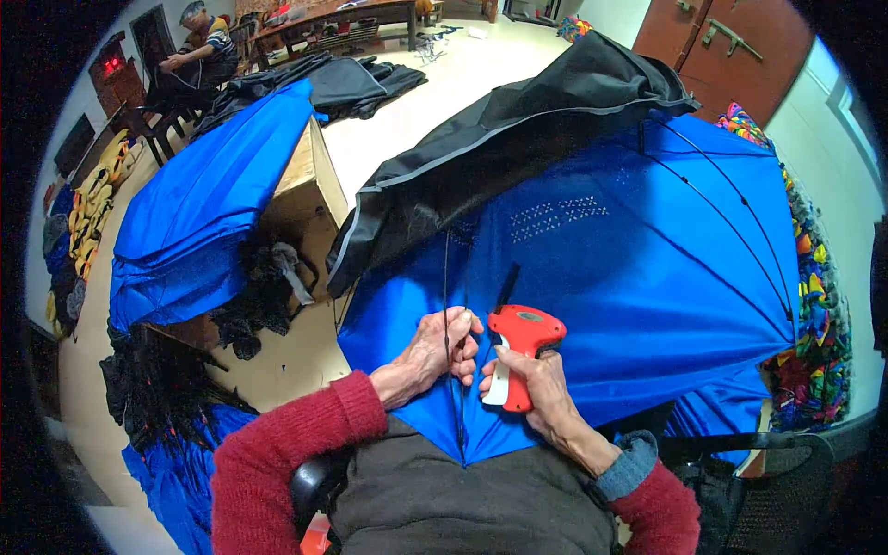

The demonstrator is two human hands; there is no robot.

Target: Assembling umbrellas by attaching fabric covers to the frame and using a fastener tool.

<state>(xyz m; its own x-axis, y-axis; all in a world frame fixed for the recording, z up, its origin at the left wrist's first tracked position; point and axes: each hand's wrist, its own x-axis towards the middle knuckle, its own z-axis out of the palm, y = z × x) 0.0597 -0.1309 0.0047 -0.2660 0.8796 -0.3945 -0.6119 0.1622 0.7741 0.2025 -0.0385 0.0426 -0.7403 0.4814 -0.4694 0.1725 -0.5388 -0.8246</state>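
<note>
Above lap [472, 495]: red/wht tagging gun [527, 331] clasped in R hand [548, 388]; L hand [427, 350] curled by umb. rib [461, 421], hold unclear; blue canopy [638, 305] could be pierced if gun slips.

Legible text: none. Red-and-white plastic handheld tagging gun [524, 347]: small dark oval label [530, 316] on its upper side, print too small to read. Blue fabric umbrella canopy [647, 268]: rows of small pale cross-shaped marks [560, 218], cannot be read as letters or numbers.
</note>
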